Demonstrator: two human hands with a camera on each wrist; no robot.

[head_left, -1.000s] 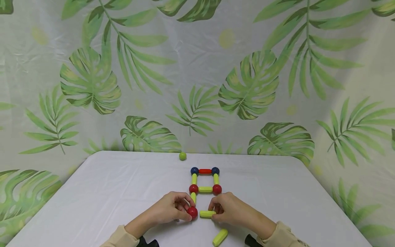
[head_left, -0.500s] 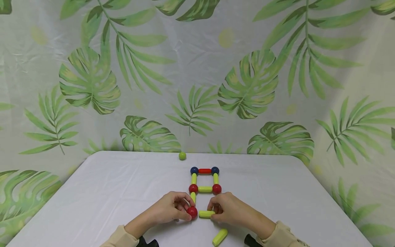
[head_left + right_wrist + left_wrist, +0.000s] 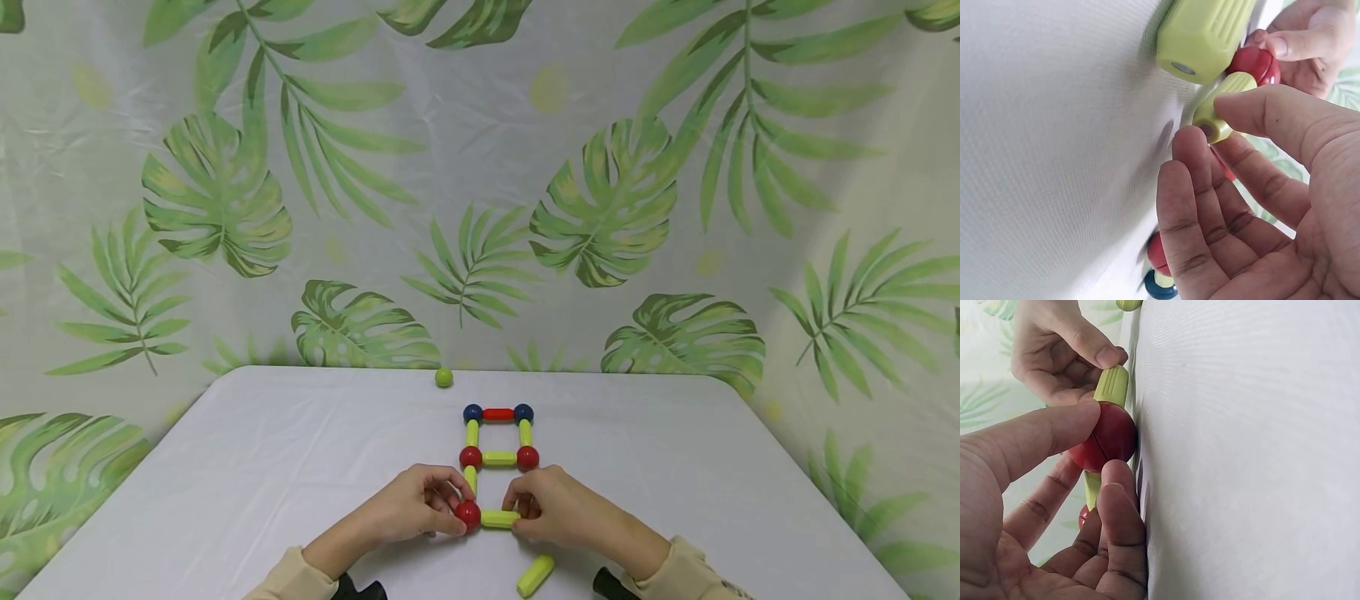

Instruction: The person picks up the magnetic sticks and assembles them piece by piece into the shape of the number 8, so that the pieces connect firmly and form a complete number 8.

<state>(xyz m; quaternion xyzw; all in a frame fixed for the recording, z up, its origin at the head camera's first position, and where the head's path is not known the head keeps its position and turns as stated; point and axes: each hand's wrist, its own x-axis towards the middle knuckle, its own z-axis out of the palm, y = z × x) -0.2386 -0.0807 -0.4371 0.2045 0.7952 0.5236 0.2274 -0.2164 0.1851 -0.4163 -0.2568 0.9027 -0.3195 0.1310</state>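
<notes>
My left hand [image 3: 420,502] pinches a red ball [image 3: 468,516] between thumb and fingers, low on the table. From the right, my right hand [image 3: 561,510] holds a yellow-green magnetic rod [image 3: 495,519] by its outer end. The rod's other end meets the ball, as the left wrist view also shows at the rod's grooved side [image 3: 1111,386]. Behind the ball, another yellow-green rod [image 3: 470,478] runs back to a second red ball [image 3: 470,457]. That ball is a corner of a flat square of rods, with a third red ball [image 3: 528,457] at the near right.
Two blue balls joined by a red rod [image 3: 498,415] form the square's far side. A loose yellow-green rod [image 3: 536,577] lies near the front, close to my right wrist. A green ball [image 3: 444,378] sits at the far edge of the white table [image 3: 315,433].
My right hand has slid the yellow-green rod slightly left, closing the small gap to the red ball. My left hand stays in place on the ball.
</notes>
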